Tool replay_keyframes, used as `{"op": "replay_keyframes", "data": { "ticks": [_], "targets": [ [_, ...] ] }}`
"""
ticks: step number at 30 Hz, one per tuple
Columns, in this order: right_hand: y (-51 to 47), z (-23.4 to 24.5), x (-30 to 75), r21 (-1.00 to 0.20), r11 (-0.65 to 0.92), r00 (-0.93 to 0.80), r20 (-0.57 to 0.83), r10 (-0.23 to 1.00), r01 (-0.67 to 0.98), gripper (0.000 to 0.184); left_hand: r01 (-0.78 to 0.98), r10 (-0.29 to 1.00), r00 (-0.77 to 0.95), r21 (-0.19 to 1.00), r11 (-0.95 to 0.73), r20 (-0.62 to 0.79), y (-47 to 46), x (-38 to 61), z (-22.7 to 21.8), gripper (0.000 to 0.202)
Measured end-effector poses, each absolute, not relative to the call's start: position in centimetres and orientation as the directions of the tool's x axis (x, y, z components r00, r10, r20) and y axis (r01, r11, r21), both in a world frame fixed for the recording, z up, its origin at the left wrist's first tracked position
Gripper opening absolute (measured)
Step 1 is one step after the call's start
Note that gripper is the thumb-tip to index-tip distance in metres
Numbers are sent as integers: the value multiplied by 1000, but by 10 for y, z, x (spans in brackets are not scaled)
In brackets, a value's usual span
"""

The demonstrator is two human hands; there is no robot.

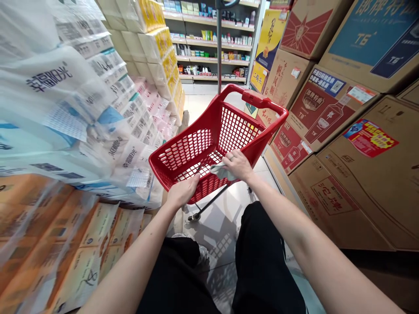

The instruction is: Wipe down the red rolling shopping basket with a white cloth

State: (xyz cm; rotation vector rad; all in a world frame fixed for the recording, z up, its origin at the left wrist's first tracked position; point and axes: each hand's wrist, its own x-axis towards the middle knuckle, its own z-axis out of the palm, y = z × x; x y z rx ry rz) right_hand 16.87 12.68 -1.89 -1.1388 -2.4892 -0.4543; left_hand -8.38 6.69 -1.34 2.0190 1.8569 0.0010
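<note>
A red plastic shopping cart point(183, 150) with perforated walls stands directly in front of me, its push handle point(257, 100) at the far side. My left hand point(183, 190) is closed over the near rim of the basket, thumb toward the inside. A pale grey cloth point(223, 172) is bunched in my right hand point(238, 164), which presses it against the same rim farther right. The ends of my right fingers are partly hidden by the cloth. Inside the basket only the slatted floor and walls show.
Stacked cardboard cartons point(347, 174) line the right side. Plastic-wrapped paper packs point(72, 87) and orange packs point(36, 235) rise close on the left. Behind the cart stand a metal pole point(219, 52) and shelves point(196, 40) of small goods. A caster wheel point(194, 216) rests near my feet.
</note>
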Motion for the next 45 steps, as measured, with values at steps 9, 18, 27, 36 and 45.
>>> {"op": "replay_keyframes", "data": {
  "ticks": [9, 18, 27, 36, 45],
  "targets": [
    [118, -27, 182, 148, 532, -519, 541, 662, 834, 24, 954, 956, 106, 298, -20, -273, 60, -66, -11, 86],
    [76, -35, 156, 160, 686, -666, 468, 580, 710, 28, 918, 953, 186, 388, -82, -239, 35, -22, -7, 76],
    [86, -14, 210, 183, 709, -707, 418, 571, 681, 34, 878, 909, 293, 460, -134, -295, 13, -12, 1, 77],
    [81, -14, 221, 133, 626, -602, 484, 635, 768, 23, 913, 901, 330, 340, -228, -283, 15, -19, 2, 76],
    [62, -37, 194, 32, 566, -481, 570, 666, 823, 27, 970, 949, 231, 123, -208, -215, 12, -37, -11, 88]
  ]
}}
